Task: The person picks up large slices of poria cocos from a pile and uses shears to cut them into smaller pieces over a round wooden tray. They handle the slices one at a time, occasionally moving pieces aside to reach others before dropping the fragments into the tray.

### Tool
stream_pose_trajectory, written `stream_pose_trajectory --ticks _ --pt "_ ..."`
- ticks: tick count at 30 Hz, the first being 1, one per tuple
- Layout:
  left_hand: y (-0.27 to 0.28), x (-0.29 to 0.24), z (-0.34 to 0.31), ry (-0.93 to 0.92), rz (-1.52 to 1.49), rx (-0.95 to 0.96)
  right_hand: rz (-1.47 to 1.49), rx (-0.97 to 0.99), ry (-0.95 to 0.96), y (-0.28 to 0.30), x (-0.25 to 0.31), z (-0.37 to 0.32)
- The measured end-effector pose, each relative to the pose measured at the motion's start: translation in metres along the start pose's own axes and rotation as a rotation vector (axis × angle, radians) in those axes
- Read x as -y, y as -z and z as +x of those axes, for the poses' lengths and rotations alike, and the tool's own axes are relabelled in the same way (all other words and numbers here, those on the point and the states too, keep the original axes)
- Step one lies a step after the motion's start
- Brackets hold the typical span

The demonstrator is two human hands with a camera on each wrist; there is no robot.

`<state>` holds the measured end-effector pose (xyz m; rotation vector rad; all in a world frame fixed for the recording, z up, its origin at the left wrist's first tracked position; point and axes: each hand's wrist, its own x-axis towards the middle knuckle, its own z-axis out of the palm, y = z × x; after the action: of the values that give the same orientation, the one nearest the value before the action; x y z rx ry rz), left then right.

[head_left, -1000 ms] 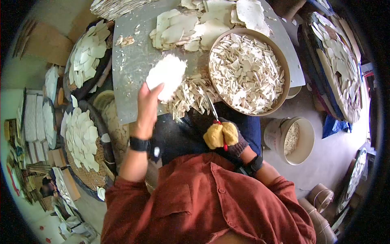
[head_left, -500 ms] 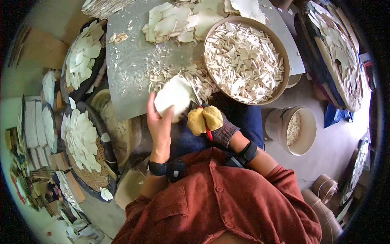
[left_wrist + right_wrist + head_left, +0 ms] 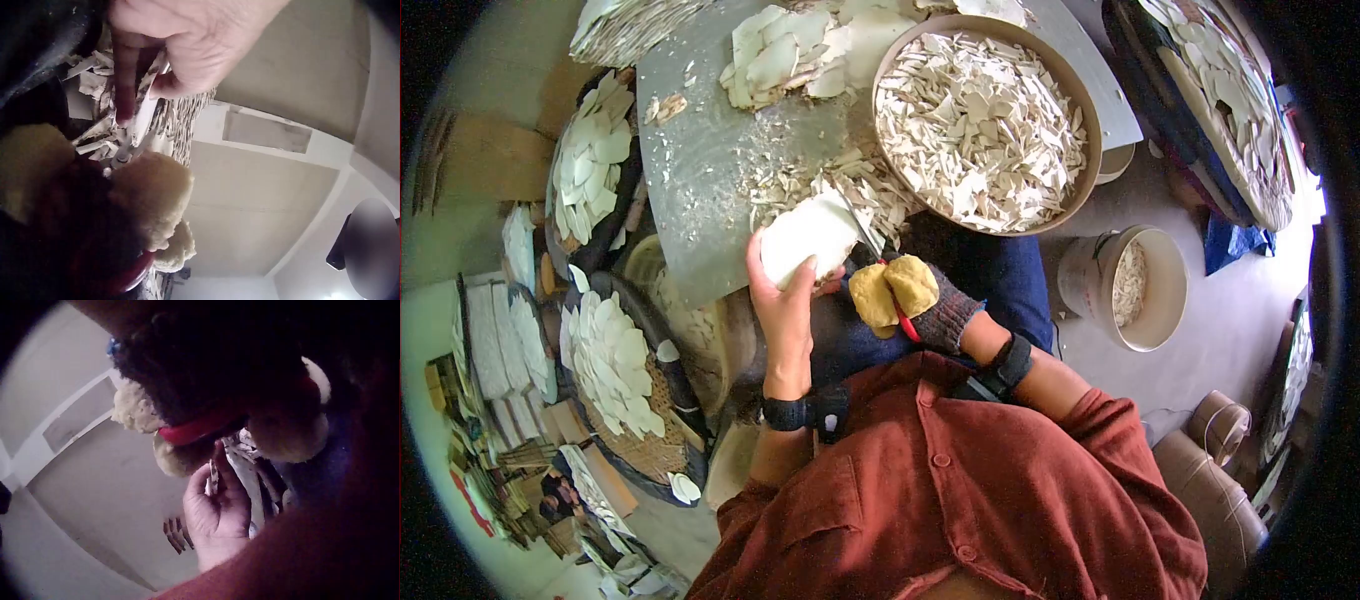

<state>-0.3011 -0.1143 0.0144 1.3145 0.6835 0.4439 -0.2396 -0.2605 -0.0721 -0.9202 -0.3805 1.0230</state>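
My left hand grips a flat white piece at the near edge of the metal tabletop. My right hand, in a dark glove, holds red-handled scissors with yellow padding on the loops. The blades lie against the piece's right edge. In the left wrist view, the left hand pinches the thin piece just above the scissor pivot. In the right wrist view, the red handle sits above the left hand.
A pile of trimmings lies on the tabletop beside a round basket full of cut white pieces. Uncut pieces are stacked farther back. Baskets of pieces stand on the left and a white bucket on the right.
My left hand has drawn the white piece back from over the table to the near edge. My right hand has brought the scissors up to it.
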Motion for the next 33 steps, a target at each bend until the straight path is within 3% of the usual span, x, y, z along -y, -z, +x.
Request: stream_pose_trajectory --ticks 5,8,11,12,14,16,19,20,22,24,26,29,33 --pt "0.003 0.001 0.001 0.030 0.050 0.024 -0.105 0.002 -0.054 0.008 -0.009 -0.006" --pt "0.006 -0.005 0.004 0.052 0.090 0.073 0.267 -0.014 -0.026 0.003 -0.006 -0.007" --pt "0.009 -0.010 0.006 -0.032 0.155 0.158 0.497 0.125 0.073 0.004 0.002 0.001" --pt "0.010 -0.012 0.007 -0.027 0.149 0.168 0.268 0.124 0.054 0.012 -0.001 0.001" --pt "0.011 -0.015 0.011 -0.022 0.134 0.187 0.081 0.096 0.093 0.022 -0.013 0.001" --pt "0.013 0.003 0.016 -0.108 0.053 0.028 0.817 0.214 -0.044 0.018 -0.014 0.007" --pt "0.001 0.017 0.014 -0.186 -0.114 -0.204 0.554 0.207 -0.065 0.013 -0.015 0.002" --pt "-0.002 0.019 0.014 -0.210 -0.102 -0.209 0.599 0.136 -0.096 0.013 -0.020 0.001" --pt "-0.005 0.019 0.018 -0.218 -0.065 -0.199 0.011 0.096 -0.074 0.014 -0.026 -0.001" --pt "-0.001 0.017 0.023 -0.189 -0.007 -0.174 -0.122 0.072 -0.093 0.011 -0.025 -0.004" --pt "0.005 0.021 0.030 -0.219 0.034 -0.149 0.199 0.068 -0.139 0.006 -0.014 -0.003" --pt "0.006 0.011 0.027 -0.185 0.055 -0.058 0.161 0.218 -0.005 -0.005 0.013 -0.002" --pt "0.016 0.024 0.032 -0.207 0.062 -0.003 0.025 0.086 -0.045 -0.003 0.004 -0.002"
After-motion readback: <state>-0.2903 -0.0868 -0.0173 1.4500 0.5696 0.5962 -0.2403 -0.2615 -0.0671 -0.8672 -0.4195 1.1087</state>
